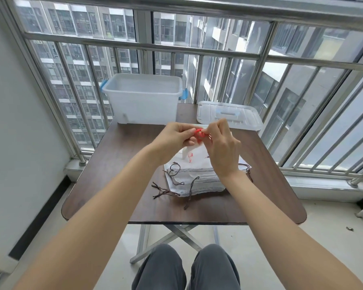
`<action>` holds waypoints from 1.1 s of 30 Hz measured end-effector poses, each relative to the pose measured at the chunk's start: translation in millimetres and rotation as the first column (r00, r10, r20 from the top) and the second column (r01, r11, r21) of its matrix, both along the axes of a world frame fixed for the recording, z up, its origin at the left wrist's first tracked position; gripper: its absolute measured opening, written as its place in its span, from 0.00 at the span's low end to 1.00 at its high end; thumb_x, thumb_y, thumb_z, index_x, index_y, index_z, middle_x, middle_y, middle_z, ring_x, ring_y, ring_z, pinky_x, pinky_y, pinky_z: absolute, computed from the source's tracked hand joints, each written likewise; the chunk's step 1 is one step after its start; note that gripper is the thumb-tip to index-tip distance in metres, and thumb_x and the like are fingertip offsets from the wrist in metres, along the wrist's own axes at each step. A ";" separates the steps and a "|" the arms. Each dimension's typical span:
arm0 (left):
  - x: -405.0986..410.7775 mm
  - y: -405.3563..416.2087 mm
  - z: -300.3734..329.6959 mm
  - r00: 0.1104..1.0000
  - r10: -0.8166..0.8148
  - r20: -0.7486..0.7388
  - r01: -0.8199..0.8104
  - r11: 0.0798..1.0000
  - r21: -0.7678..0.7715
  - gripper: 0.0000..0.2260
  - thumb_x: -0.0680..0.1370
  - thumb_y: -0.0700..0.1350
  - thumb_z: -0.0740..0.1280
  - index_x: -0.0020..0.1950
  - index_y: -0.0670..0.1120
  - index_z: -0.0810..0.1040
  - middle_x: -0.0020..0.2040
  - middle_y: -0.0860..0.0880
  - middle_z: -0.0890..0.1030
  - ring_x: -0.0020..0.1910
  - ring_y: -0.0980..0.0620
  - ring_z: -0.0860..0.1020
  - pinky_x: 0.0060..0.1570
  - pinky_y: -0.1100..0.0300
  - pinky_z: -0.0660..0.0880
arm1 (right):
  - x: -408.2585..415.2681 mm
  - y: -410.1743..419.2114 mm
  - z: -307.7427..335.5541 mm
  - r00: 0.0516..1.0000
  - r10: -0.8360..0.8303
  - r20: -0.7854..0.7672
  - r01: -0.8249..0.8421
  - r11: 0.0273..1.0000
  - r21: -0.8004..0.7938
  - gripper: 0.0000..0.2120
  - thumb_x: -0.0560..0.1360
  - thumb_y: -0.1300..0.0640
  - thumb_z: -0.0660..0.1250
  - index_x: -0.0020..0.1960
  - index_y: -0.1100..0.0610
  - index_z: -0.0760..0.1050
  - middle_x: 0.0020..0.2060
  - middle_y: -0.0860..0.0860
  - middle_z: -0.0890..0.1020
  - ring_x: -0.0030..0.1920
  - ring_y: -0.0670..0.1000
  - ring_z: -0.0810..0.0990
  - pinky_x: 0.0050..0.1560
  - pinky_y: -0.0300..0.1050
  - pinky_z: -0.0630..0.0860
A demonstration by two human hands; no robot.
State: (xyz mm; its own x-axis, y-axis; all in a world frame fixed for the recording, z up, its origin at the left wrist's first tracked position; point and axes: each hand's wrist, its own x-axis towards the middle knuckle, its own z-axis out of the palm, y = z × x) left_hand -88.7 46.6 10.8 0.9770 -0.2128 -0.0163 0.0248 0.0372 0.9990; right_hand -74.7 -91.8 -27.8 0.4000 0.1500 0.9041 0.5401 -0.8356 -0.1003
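Red drawstring is being pinched by the left hand and the right hand above the table, its white pouch dangling over the pouch stack. Knotting seems underway. Next comes pulling the knot tight, then reaching toward the bin at eleven o'clock.

arms: bare, no sleeves visible | hands: bare, no rings | trousers: grey

Storage bin at table rear left; lid to its right; stack of drawstring bags in front, near table centre
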 end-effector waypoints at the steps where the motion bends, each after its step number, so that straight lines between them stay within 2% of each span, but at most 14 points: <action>1: -0.2 1.6 1.8 0.999 -0.027 -0.024 0.026 0.999 -0.041 0.11 0.81 0.34 0.57 0.58 0.37 0.77 0.34 0.50 0.79 0.28 0.62 0.75 0.36 0.73 0.75 | 0.8 -1.0 -0.5 1.000 0.004 0.009 -0.004 1.000 0.002 0.12 0.70 0.58 0.72 0.41 0.56 0.67 0.34 0.54 0.75 0.23 0.51 0.71 0.18 0.37 0.64; 4: -0.3 3.6 4.4 0.999 -0.017 -0.032 0.015 0.998 -0.064 0.10 0.80 0.34 0.60 0.57 0.38 0.79 0.38 0.48 0.81 0.29 0.61 0.77 0.37 0.71 0.76 | 1.1 -2.3 0.9 0.999 0.030 0.027 -0.030 1.000 0.004 0.09 0.71 0.58 0.70 0.40 0.57 0.69 0.34 0.53 0.76 0.24 0.51 0.71 0.18 0.39 0.65; 8: -0.4 0.3 2.6 0.989 0.138 0.046 -0.140 0.988 0.057 0.05 0.77 0.37 0.66 0.51 0.41 0.81 0.39 0.47 0.82 0.29 0.59 0.77 0.35 0.67 0.77 | 2.1 -5.8 2.2 0.999 0.048 0.000 -0.048 0.999 0.022 0.08 0.73 0.56 0.69 0.36 0.58 0.75 0.36 0.50 0.79 0.25 0.50 0.73 0.19 0.40 0.67; 10: 0.8 -2.2 -0.1 0.962 0.261 0.083 -0.269 0.956 0.118 0.03 0.76 0.38 0.67 0.47 0.43 0.81 0.39 0.47 0.81 0.28 0.57 0.76 0.29 0.67 0.74 | 2.5 -6.7 1.4 0.989 0.101 -0.104 -0.087 0.987 0.138 0.07 0.72 0.56 0.69 0.37 0.58 0.77 0.37 0.49 0.80 0.28 0.50 0.76 0.23 0.43 0.72; 12: 4.6 -3.0 -4.0 0.915 0.385 0.118 -0.402 0.895 0.193 0.04 0.76 0.38 0.67 0.44 0.45 0.80 0.39 0.47 0.80 0.26 0.56 0.75 0.23 0.68 0.70 | 1.2 -7.5 3.5 0.952 0.209 -0.225 -0.119 0.926 0.359 0.05 0.71 0.57 0.71 0.38 0.57 0.78 0.38 0.49 0.82 0.33 0.48 0.79 0.30 0.47 0.76; 14: 7.1 -0.6 -8.0 0.874 0.462 0.150 -0.485 0.838 0.248 0.05 0.76 0.38 0.66 0.44 0.46 0.80 0.38 0.48 0.80 0.24 0.58 0.74 0.21 0.70 0.67 | 2.2 -9.9 5.0 0.916 0.262 -0.305 -0.079 0.861 0.503 0.05 0.70 0.58 0.72 0.39 0.58 0.78 0.36 0.48 0.82 0.36 0.45 0.79 0.37 0.48 0.78; 16: 7.3 2.6 -11.2 0.848 0.499 0.178 -0.530 0.802 0.276 0.05 0.76 0.38 0.67 0.43 0.47 0.80 0.38 0.49 0.81 0.26 0.58 0.75 0.25 0.71 0.68 | 5.2 -14.0 5.5 0.883 0.285 -0.372 -0.029 0.826 0.563 0.06 0.71 0.57 0.72 0.38 0.59 0.77 0.33 0.44 0.80 0.36 0.43 0.78 0.42 0.51 0.78; 18: 6.3 4.3 -12.9 0.827 0.528 0.195 -0.563 0.780 0.275 0.05 0.76 0.37 0.66 0.43 0.46 0.80 0.38 0.49 0.81 0.28 0.59 0.76 0.28 0.72 0.70 | 7.1 -16.5 5.1 0.857 0.318 -0.406 -0.003 0.790 0.613 0.07 0.71 0.58 0.72 0.38 0.58 0.76 0.31 0.42 0.78 0.37 0.45 0.78 0.43 0.55 0.79; 20: 6.5 4.9 -14.6 0.806 0.557 0.203 -0.593 0.760 0.267 0.06 0.76 0.37 0.66 0.43 0.45 0.80 0.37 0.49 0.80 0.28 0.60 0.76 0.32 0.73 0.72 | 6.6 -17.0 4.4 0.846 0.319 -0.426 0.019 0.782 0.623 0.07 0.71 0.59 0.71 0.38 0.58 0.74 0.31 0.45 0.78 0.38 0.50 0.80 0.44 0.53 0.78; 22: 7.9 5.4 -15.1 0.782 0.594 0.190 -0.623 0.745 0.239 0.06 0.75 0.36 0.66 0.41 0.46 0.80 0.37 0.48 0.81 0.29 0.59 0.76 0.38 0.68 0.74 | 4.5 -16.8 4.6 0.845 0.306 -0.440 0.038 0.785 0.618 0.07 0.72 0.59 0.71 0.38 0.60 0.74 0.32 0.50 0.80 0.39 0.54 0.81 0.44 0.47 0.76; 26: 10.4 3.9 -18.4 0.768 0.624 0.144 -0.640 0.744 0.191 0.06 0.75 0.35 0.66 0.42 0.43 0.82 0.36 0.48 0.81 0.29 0.58 0.77 0.41 0.65 0.77 | 4.1 -19.3 4.1 0.839 0.300 -0.454 0.085 0.752 0.654 0.10 0.72 0.61 0.71 0.35 0.57 0.72 0.31 0.51 0.79 0.38 0.55 0.81 0.41 0.43 0.74; 29: 11.5 5.3 -22.5 0.832 0.543 0.114 -0.554 0.817 0.157 0.07 0.75 0.35 0.67 0.41 0.44 0.81 0.36 0.48 0.81 0.31 0.55 0.78 0.47 0.60 0.78 | 3.0 -23.8 8.2 0.800 0.343 -0.493 0.117 0.716 0.689 0.14 0.71 0.60 0.71 0.33 0.53 0.69 0.30 0.49 0.78 0.36 0.54 0.81 0.41 0.43 0.76; 31: 11.2 8.8 -24.5 0.884 0.452 0.123 -0.463 0.882 0.087 0.07 0.76 0.35 0.66 0.41 0.46 0.79 0.38 0.48 0.81 0.34 0.55 0.79 0.48 0.60 0.78 | 1.7 -26.5 11.5 0.745 0.413 -0.524 0.118 0.692 0.712 0.12 0.73 0.60 0.70 0.35 0.54 0.69 0.34 0.51 0.78 0.36 0.52 0.81 0.39 0.42 0.78; 33: 9.0 9.3 -23.9 0.906 0.412 0.101 -0.414 0.910 0.004 0.04 0.78 0.37 0.64 0.48 0.45 0.77 0.42 0.48 0.81 0.36 0.56 0.79 0.44 0.63 0.77 | 3.1 -25.3 15.0 0.690 0.468 -0.551 0.120 0.678 0.725 0.08 0.75 0.59 0.67 0.39 0.56 0.69 0.41 0.56 0.79 0.42 0.52 0.81 0.40 0.47 0.81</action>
